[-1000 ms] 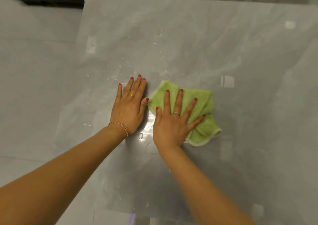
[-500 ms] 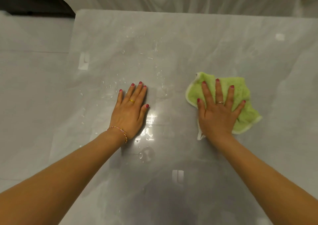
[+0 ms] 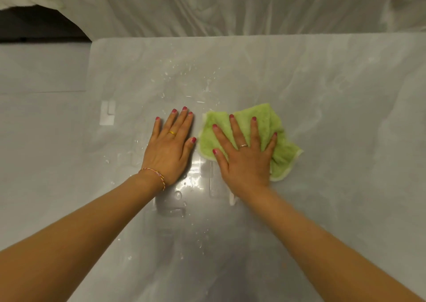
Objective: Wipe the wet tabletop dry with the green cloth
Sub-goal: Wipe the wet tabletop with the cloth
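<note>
The grey marbled tabletop fills most of the view, its far edge and rounded far-left corner visible against a draped white sheet behind. Wiping is judged partly done: the right half shows no droplets that can be made out, while water remains in two zones. Scattered droplets lie beyond the hands toward the far edge, and a glossy wet patch with beads sits between the wrists, trailing toward the near side (glare makes its full extent hard to judge). The green cloth, bunched and creased, lies near the table's middle, just right of centre. The right hand presses flat on it, fingers spread, not clenched, holding it by downward pressure only. The left hand rests flat and open on the bare surface just beside the cloth, holding nothing, sitting inside the wet area. Open room is ample on every side; the left edge is the nearest drop-off, and the remaining strokes likely run forward and toward the person.
</note>
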